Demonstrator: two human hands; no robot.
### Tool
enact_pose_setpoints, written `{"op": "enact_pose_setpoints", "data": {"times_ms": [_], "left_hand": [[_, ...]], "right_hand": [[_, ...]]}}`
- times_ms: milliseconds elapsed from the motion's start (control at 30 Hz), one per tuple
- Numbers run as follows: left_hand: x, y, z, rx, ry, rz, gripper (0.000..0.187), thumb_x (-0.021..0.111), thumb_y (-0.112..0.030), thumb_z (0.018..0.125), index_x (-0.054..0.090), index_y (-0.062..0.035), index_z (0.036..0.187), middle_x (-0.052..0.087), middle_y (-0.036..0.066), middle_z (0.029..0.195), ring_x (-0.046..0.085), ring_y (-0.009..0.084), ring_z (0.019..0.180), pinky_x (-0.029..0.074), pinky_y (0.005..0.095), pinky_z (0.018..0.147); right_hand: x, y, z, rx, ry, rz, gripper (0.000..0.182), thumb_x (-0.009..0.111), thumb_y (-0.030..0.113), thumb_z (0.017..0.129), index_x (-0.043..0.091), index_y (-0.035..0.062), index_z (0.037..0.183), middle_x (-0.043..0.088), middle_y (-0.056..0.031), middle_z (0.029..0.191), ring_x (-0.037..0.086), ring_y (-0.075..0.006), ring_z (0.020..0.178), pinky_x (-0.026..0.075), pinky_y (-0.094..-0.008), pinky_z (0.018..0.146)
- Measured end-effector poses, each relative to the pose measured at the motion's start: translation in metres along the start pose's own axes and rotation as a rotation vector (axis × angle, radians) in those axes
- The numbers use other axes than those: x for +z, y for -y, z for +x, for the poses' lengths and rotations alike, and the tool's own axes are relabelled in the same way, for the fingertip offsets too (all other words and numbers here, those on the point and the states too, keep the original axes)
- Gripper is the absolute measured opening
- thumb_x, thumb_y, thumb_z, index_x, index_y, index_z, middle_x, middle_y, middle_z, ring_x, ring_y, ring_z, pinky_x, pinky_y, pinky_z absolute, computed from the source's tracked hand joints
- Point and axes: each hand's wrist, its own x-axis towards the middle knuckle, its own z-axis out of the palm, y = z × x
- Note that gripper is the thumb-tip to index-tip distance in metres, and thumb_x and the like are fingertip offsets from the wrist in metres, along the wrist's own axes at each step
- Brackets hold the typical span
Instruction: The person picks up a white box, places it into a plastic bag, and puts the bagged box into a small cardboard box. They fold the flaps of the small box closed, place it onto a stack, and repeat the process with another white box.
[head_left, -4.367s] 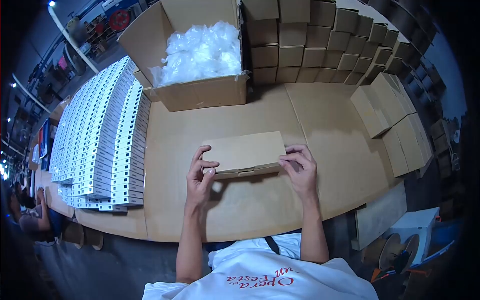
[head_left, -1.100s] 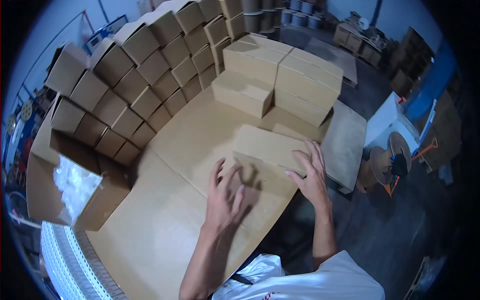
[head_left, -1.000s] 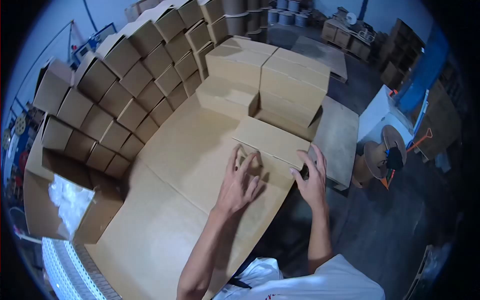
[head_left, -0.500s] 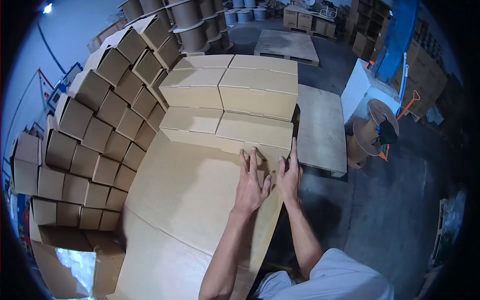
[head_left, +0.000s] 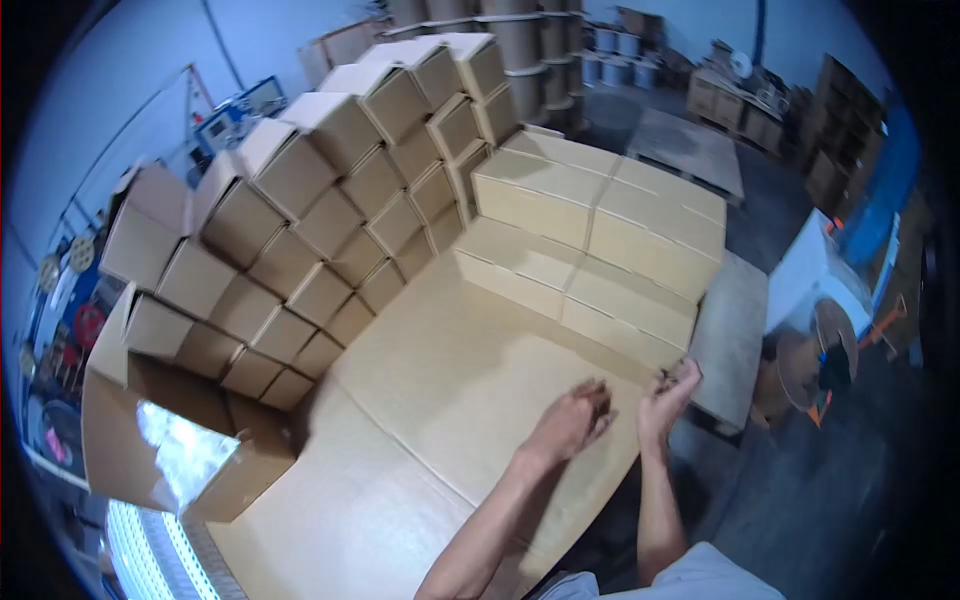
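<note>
Head view: the front box [head_left: 628,315] lies just beyond our right hand [head_left: 668,402].
It sits on the bench [head_left: 470,365] at the right end of the front row, its long axis slanting down toward that hand, the nearer one; whether they touch, we cannot tell. Our left hand [head_left: 572,424] is farther off, above the bench. Both are blurred, loosely curled, with nothing seen in them. Behind stand the rear boxes [head_left: 655,222]; leftward, stacked boxes [head_left: 330,225].

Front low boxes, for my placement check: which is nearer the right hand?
The right box, just beyond the right hand; the left box lies farther away.
</note>
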Motion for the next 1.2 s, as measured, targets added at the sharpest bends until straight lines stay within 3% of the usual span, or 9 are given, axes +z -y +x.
{"op": "enact_pose_setpoints", "data": {"times_ms": [100, 300, 433, 467, 600, 767, 867, 967, 1200], "left_hand": [[-0.054, -0.034, -0.026, -0.403, 0.372, 0.031, 0.037, 0.061, -0.032, 0.099, 0.066, -0.0051, 0.124, 0.069, 0.024, 0.115, 0.063, 0.0436, 0.116, 0.051, 0.0493, 0.102], [-0.168, -0.047, -0.096, -0.556, 0.22, 0.37, 0.042, 0.065, -0.04, 0.097, 0.067, -0.0089, 0.125, 0.073, 0.023, 0.1, 0.069, 0.0417, 0.1, 0.055, 0.0501, 0.092], [-0.32, -0.111, -0.107, -0.492, -0.574, 0.66, 0.037, 0.073, -0.03, 0.092, 0.068, -0.0027, 0.116, 0.072, 0.021, 0.098, 0.068, 0.043, 0.096, 0.053, 0.0506, 0.091], [-0.359, -0.109, -0.112, -0.147, -0.879, 0.954, 0.031, 0.074, -0.023, 0.09, 0.067, 0.0007, 0.109, 0.069, 0.021, 0.098, 0.066, 0.0425, 0.097, 0.053, 0.0484, 0.093], [-0.482, -0.102, -0.136, -0.298, -1.415, 1.192, 0.066, 0.08, -0.034, 0.085, 0.051, 0.0006, 0.134, 0.06, 0.028, 0.124, 0.062, 0.043, 0.11, 0.049, 0.0456, 0.102], [-0.556, -0.095, -0.163, -0.835, -1.31, 0.619, 0.07, 0.07, -0.04, 0.085, 0.053, 0.008, 0.133, 0.066, 0.026, 0.12, 0.064, 0.0349, 0.117, 0.051, 0.0448, 0.099], [-0.574, -0.073, -0.18, -0.641, -1.099, 0.176, 0.053, 0.064, -0.044, 0.085, 0.07, 0.0056, 0.103, 0.071, 0.017, 0.096, 0.069, 0.0247, 0.09, 0.057, 0.0407, 0.083], [-0.572, -0.074, -0.176, -0.668, -1.093, 0.243, 0.055, 0.063, -0.043, 0.088, 0.068, 0.0076, 0.111, 0.071, 0.018, 0.1, 0.071, 0.0264, 0.094, 0.061, 0.0387, 0.071], [-0.562, -0.107, -0.177, -0.445, -1.314, 0.273, 0.05, 0.051, -0.037, 0.097, 0.066, 0.0029, 0.123, 0.07, 0.027, 0.117, 0.067, 0.04, 0.115, 0.05, 0.0442, 0.098]], "right_hand": [[-0.01, 0.023, -0.018, -0.216, 0.045, -0.127, 0.034, 0.057, -0.002, 0.084, 0.046, -0.0029, 0.116, 0.049, -0.0244, 0.115, 0.048, -0.0436, 0.113, 0.037, -0.053, 0.099], [0.038, 0.145, -0.05, -0.413, 0.74, 0.26, 0.024, 0.062, 0.0, 0.085, 0.06, 0.0011, 0.109, 0.06, -0.0192, 0.104, 0.06, -0.0392, 0.101, 0.048, -0.0473, 0.09], [0.076, 0.274, -0.041, -0.823, 1.185, 0.429, 0.031, 0.07, 0.01, 0.09, 0.061, 0.0012, 0.119, 0.064, -0.021, 0.114, 0.062, -0.0412, 0.11, 0.051, -0.0456, 0.096], [0.088, 0.306, -0.04, -0.881, 1.264, 0.501, 0.033, 0.071, 0.012, 0.091, 0.06, 0.001, 0.12, 0.064, -0.0209, 0.117, 0.062, -0.0411, 0.112, 0.05, -0.0451, 0.098], [0.139, 0.431, -0.036, -0.886, 1.159, 0.826, 0.044, 0.071, 0.012, 0.088, 0.054, -0.0016, 0.126, 0.064, -0.0216, 0.117, 0.064, -0.0363, 0.113, 0.052, -0.0444, 0.096], [0.203, 0.531, -0.043, -0.873, 0.727, 0.694, 0.056, 0.07, 0.024, 0.087, 0.053, 0.0019, 0.136, 0.063, -0.0231, 0.129, 0.057, -0.0387, 0.125, 0.046, -0.0481, 0.106], [0.198, 0.564, -0.044, -0.808, 0.948, 0.47, 0.066, 0.068, 0.028, 0.085, 0.05, 0.0026, 0.143, 0.062, -0.0209, 0.134, 0.055, -0.0387, 0.129, 0.042, -0.0501, 0.11], [0.196, 0.578, -0.05, -0.821, 0.937, 0.36, 0.069, 0.067, 0.027, 0.084, 0.049, 0.0028, 0.146, 0.062, -0.0191, 0.137, 0.054, -0.0392, 0.13, 0.041, -0.0508, 0.112], [0.149, 0.578, -0.052, -0.929, 0.705, 0.656, 0.072, 0.066, 0.013, 0.086, 0.037, -0.0078, 0.149, 0.053, -0.0258, 0.144, 0.052, -0.0427, 0.133, 0.04, -0.0466, 0.114]]}}
